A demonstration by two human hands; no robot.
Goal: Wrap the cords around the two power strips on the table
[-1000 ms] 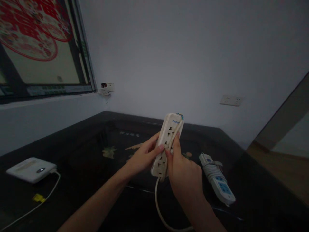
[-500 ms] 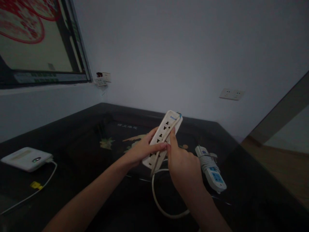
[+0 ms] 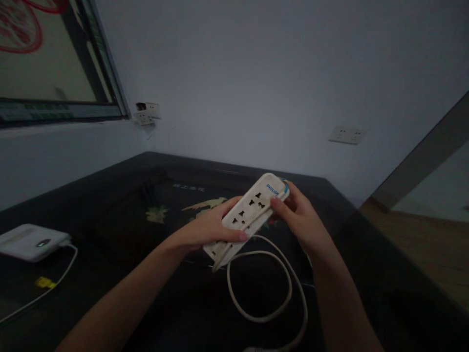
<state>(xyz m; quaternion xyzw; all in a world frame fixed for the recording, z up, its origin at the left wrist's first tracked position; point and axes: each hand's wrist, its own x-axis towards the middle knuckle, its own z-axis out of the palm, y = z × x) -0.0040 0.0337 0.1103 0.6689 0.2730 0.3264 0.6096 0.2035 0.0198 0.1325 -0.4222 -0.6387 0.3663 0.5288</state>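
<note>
A white power strip (image 3: 252,208) marked PHILIPS is held up at a tilt over the dark table. My left hand (image 3: 210,227) grips its lower half, thumb pressed across the socket face. At the upper end, my right hand (image 3: 298,208) is closed on the strip's edge, its thumb on the cord that runs lengthwise over the face. The rest of the white cord (image 3: 262,320) hangs below in a loose loop, and part of a plug shows at the bottom edge. Blue colouring shows at the strip's top corner.
On the left, a white box-shaped device (image 3: 31,242) lies on the black glossy table (image 3: 120,195) with a cable and yellow tag (image 3: 45,282). Wall sockets (image 3: 347,135) are on the right, and a loose socket panel (image 3: 144,117) hangs near the window. My right arm hides the second power strip.
My right hand has moved from the middle of the strip to its upper end. The strip has tilted further right, and more loose cord shows below it.
</note>
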